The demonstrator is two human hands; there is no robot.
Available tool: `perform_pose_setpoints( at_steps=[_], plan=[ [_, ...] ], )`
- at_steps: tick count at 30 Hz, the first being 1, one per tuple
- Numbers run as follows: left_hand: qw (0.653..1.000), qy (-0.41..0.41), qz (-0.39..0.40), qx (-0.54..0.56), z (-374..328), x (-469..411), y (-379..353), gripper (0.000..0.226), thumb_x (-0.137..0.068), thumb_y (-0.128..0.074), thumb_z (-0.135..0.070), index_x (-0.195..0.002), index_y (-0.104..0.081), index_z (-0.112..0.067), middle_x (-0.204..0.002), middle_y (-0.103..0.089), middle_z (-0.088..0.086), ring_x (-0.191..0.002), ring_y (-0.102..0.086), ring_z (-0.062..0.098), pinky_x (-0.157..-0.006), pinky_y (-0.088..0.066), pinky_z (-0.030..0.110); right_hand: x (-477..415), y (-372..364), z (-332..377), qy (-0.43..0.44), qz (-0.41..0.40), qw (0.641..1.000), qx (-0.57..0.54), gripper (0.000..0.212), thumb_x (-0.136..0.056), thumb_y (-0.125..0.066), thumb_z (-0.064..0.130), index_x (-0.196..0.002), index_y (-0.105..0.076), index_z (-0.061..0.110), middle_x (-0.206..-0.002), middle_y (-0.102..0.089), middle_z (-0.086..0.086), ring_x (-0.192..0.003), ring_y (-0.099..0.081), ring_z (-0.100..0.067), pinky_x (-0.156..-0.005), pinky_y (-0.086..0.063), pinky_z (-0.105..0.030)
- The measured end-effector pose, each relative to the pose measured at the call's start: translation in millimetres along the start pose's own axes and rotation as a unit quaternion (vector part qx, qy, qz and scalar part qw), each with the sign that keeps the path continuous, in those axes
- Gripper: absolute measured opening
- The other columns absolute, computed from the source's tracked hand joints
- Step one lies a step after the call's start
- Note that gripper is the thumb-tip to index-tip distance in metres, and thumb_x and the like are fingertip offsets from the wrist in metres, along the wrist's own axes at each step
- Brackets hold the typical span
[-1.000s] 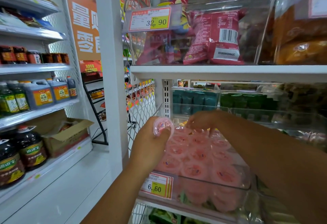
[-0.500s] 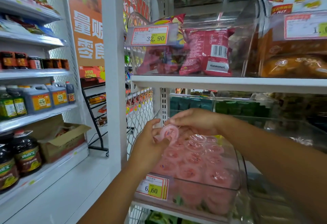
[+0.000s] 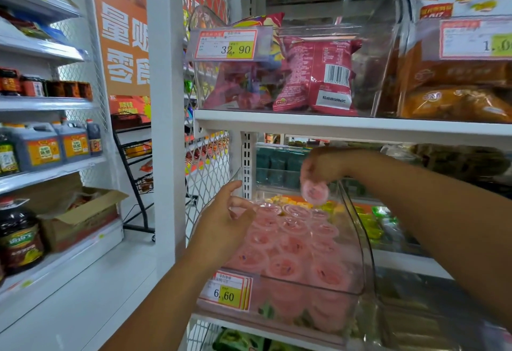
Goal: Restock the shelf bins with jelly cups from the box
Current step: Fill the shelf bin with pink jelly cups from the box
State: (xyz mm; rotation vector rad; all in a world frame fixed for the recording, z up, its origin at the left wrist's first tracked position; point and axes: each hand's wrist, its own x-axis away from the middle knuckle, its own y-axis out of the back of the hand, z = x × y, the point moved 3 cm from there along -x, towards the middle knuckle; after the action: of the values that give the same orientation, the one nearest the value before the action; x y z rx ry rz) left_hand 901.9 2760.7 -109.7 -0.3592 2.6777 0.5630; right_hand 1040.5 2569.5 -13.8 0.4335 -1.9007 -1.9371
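Right hand [image 3: 321, 167]: pinches one pink jelly cup [image 3: 314, 193] from above.
Left hand [image 3: 227, 212]: fingers spread, holds nothing.
Bin [image 3: 360, 253]: just under the jelly cup; best to lower it softly into the back row.

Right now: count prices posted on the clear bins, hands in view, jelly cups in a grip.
Posted prices: 3 (32.90 tag, 6.60 tag, cut-off tag at the right edge)
Hands: 2 (left hand, right hand)
Jelly cups in a grip: 1 (jelly cup, pinched by the right hand)
Total: 6
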Motion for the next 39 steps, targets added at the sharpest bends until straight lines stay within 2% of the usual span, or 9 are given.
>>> perform_pose_setpoints(
  at_steps=[5, 11, 13, 17, 19, 26, 30, 33, 39],
  plan=[
    [1.0, -0.002, 0.0, -0.009, 2, -1, -1, 0.053, -0.095, -0.059, -0.029, -0.141, -0.036, -0.037, -0.097, -0.065, -0.018, -0.073, -0.06, 0.004, -0.059, -0.044, 0.021, -23, -34, 0, -0.042, 0.125, 0.971, 0.201, 0.033, -0.095, -0.057, 0.01, -0.127, -0.061, 0.009, -0.127, -0.062, -0.008, -0.11, -0.06, -0.024, -0.095, -0.048, -0.032],
    [1.0, 0.005, 0.001, -0.012, 3, -3, -3, 0.048, -0.096, -0.055, -0.029, -0.14, -0.037, -0.036, -0.099, -0.061, -0.014, -0.074, -0.06, 0.006, -0.055, -0.042, 0.019, -34, -54, -5, -0.064, 0.236, 0.935, 0.257, 0.047, -0.095, -0.057, 0.013, -0.141, -0.047, 0.011, -0.14, -0.052, -0.011, -0.116, -0.056, -0.027, -0.104, -0.043, -0.042],
    [1.0, 0.008, 0.003, -0.014, 3, -3, -3, 0.048, -0.097, -0.054, -0.029, -0.141, -0.036, -0.036, -0.099, -0.061, -0.014, -0.072, -0.06, 0.006, -0.053, -0.041, 0.019, -28, -56, -1, -0.093, 0.248, 0.95, 0.166, 0.046, -0.098, -0.053, 0.018, -0.141, -0.045, 0.006, -0.134, -0.052, -0.015, -0.11, -0.054, -0.025, -0.1, -0.045, -0.038],
    [1.0, 0.01, 0.004, -0.02, 2, -4, -2, 0.048, -0.097, -0.053, -0.029, -0.142, -0.036, -0.035, -0.099, -0.061, -0.014, -0.074, -0.06, 0.007, -0.056, -0.042, 0.022, -21, -51, -2, -0.071, 0.165, 0.983, 0.037, 0.049, -0.091, -0.058, 0.048, -0.128, -0.06, 0.014, -0.1, -0.059, 0.004, -0.099, -0.059, -0.022, -0.076, -0.052, -0.032],
    [1.0, 0.01, 0.004, -0.021, 2, -4, -3, 0.048, -0.097, -0.053, -0.029, -0.141, -0.036, -0.035, -0.099, -0.061, -0.014, -0.076, -0.06, 0.008, -0.055, -0.042, 0.022, -22, -53, -6, -0.069, 0.13, 0.989, -0.005, 0.044, -0.089, -0.063, 0.046, -0.122, -0.064, 0.017, -0.105, -0.062, 0.0, -0.098, -0.061, -0.022, -0.07, -0.054, -0.03],
    [0.999, 0.026, 0.014, 0.015, -2, -2, -2, 0.043, -0.098, -0.051, -0.024, -0.138, -0.042, -0.035, -0.101, -0.061, -0.007, -0.075, -0.058, 0.009, -0.059, -0.043, 0.025, -14, -55, -1, -0.059, 0.085, 0.992, -0.068, 0.037, -0.091, -0.063, 0.039, -0.121, -0.063, 0.018, -0.123, -0.059, -0.003, -0.107, -0.059, -0.024, -0.087, -0.056, -0.038],
    [0.992, 0.068, 0.034, 0.1, -4, -6, 3, 0.061, -0.088, -0.043, 0.007, -0.134, -0.049, -0.031, -0.105, -0.056, 0.003, -0.074, -0.051, 0.007, -0.055, -0.042, 0.015, -7, -44, 14, -0.002, 0.006, 0.999, -0.054, 0.038, -0.093, -0.058, 0.041, -0.12, -0.063, 0.015, -0.126, -0.06, -0.003, -0.11, -0.058, -0.022, -0.094, -0.049, -0.036],
    [0.995, 0.031, 0.036, 0.092, -7, 0, 9, 0.072, -0.082, -0.046, 0.014, -0.133, -0.047, -0.037, -0.107, -0.05, -0.004, -0.085, -0.054, 0.009, -0.054, -0.043, 0.018, 2, -36, 43, 0.039, 0.001, 0.967, -0.251, 0.028, -0.096, -0.057, 0.027, -0.112, -0.066, 0.005, -0.109, -0.069, -0.012, -0.095, -0.066, -0.027, -0.081, -0.055, -0.034],
    [0.997, -0.048, 0.01, 0.065, -5, 4, 10, 0.089, -0.08, -0.065, 0.009, -0.136, -0.033, -0.052, -0.112, -0.047, -0.007, -0.095, -0.051, -0.006, -0.069, -0.045, 0.009, 4, -53, 86, -0.014, 0.233, 0.856, -0.46, 0.033, -0.103, -0.038, 0.022, -0.084, -0.059, 0.005, -0.07, -0.072, -0.009, -0.057, -0.067, -0.014, -0.055, -0.053, -0.021]
  ],
)
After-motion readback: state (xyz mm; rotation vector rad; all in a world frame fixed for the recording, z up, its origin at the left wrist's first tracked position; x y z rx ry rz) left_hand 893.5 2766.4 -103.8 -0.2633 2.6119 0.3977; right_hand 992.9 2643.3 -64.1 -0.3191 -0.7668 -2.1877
